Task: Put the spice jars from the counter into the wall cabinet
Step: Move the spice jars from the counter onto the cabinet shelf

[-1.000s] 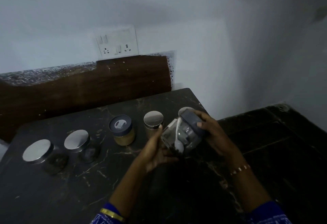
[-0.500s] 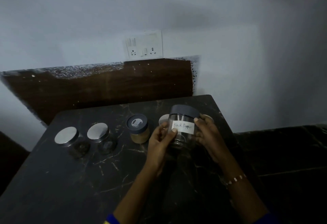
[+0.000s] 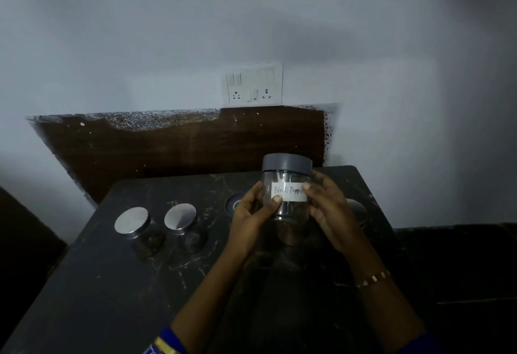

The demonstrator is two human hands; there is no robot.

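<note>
I hold a clear jar with a grey lid (image 3: 287, 183) upright above the dark counter (image 3: 112, 283); its white label reads "Black Pepper". My left hand (image 3: 251, 216) grips its left side and my right hand (image 3: 327, 211) its right side. Two jars with shiny metal lids stand on the counter at the left, one (image 3: 133, 220) beside the other (image 3: 180, 216). A dark-lidded jar (image 3: 232, 205) shows partly behind my left hand. Another metal-lidded jar (image 3: 356, 209) peeks out behind my right hand. No wall cabinet is in view.
A brown wooden backsplash (image 3: 181, 146) runs behind the counter, with a white switch and socket plate (image 3: 253, 86) on the wall above it. A lower dark surface (image 3: 461, 269) lies to the right of the counter.
The jar went from tilted on its side to upright with the label facing me, and both hands have lifted it a little higher. The view has tilted up and shifted left.
</note>
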